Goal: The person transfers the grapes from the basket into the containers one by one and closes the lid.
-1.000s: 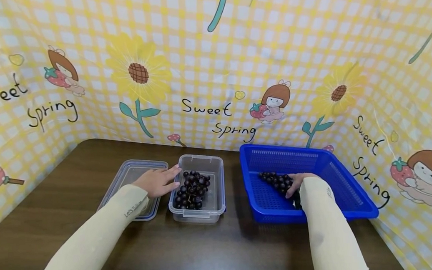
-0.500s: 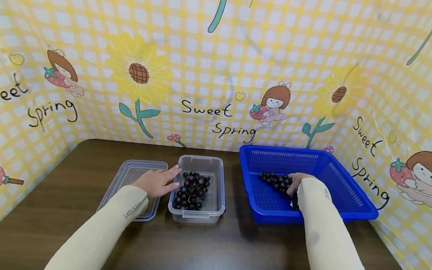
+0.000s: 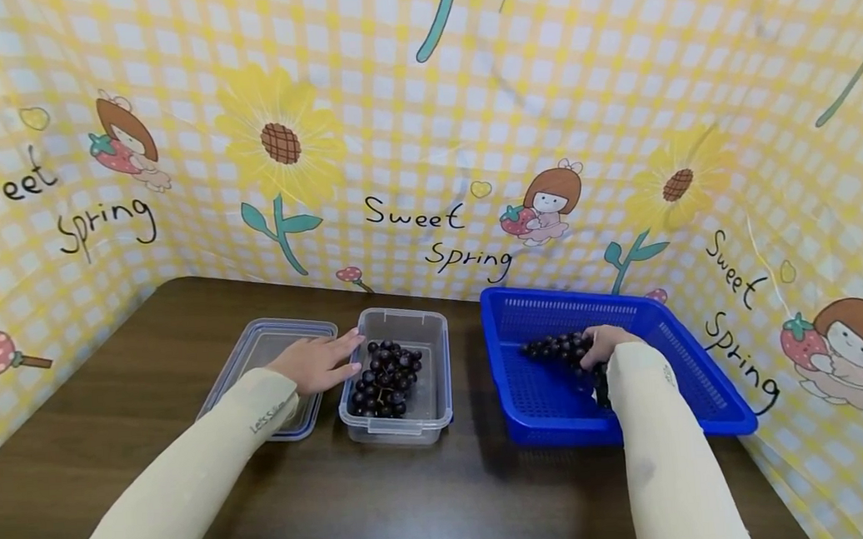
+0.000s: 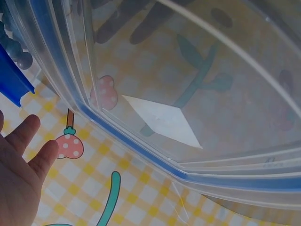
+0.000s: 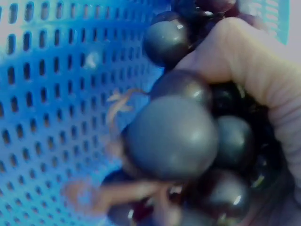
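In the head view my right hand (image 3: 608,342) grips a bunch of dark grapes (image 3: 557,347) inside the blue basket (image 3: 521,426). Up close in the right wrist view, the thumb presses on the grapes (image 5: 174,136), and a brown stem (image 5: 117,195) sticks out; the other fingers are mostly hidden. My left hand (image 3: 316,364) lies with its fingers extended, fingertips at the left rim of the clear plastic container (image 3: 432,386). Another bunch of dark grapes (image 3: 385,381) sits in that container, toward its left side.
A clear lid with a blue seal (image 3: 256,340) lies on the brown table (image 3: 418,504) beneath my left hand and forearm, left of the container. Behind and at both sides hangs a yellow checked cloth (image 3: 406,121). The basket stands close to the cloth at right.
My right hand has shifted slightly up and to the right, and the gripped grapes have moved with it. The left hand stays at the container's rim.
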`<state>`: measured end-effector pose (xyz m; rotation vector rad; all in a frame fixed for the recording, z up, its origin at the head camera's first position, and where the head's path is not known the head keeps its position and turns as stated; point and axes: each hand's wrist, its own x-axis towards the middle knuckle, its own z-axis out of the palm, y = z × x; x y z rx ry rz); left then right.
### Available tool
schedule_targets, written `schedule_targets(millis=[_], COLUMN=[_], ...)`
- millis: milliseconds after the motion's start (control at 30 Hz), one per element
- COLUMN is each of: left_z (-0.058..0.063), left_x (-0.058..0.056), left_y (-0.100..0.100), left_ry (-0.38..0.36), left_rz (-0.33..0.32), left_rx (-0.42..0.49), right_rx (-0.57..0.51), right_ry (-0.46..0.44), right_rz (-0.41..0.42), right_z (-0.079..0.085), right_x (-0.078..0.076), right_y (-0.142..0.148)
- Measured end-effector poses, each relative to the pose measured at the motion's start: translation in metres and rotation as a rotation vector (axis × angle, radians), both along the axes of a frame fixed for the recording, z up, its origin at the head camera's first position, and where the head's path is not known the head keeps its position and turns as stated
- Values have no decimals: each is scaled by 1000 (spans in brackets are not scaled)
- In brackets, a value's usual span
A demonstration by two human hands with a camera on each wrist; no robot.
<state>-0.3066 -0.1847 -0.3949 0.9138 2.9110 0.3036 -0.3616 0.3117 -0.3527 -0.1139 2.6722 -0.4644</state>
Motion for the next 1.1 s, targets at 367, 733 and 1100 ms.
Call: schedule_targets(millis=[367,733,1100], left_z=[-6,-9,-3], left_x=[-2,-4,-4], left_y=[-2,-3,-1], left_ry=[14,8,20], left_rz=[-2,0,-15], left_rx=[-2,0,4], right_rx=[-108,-305,-513], right_ry=[30,-68,-80], right_rz=[85,-107,-231], right_z=[32,42,49], right_x=[-1,15,37], right_y=[-20,-25,-47])
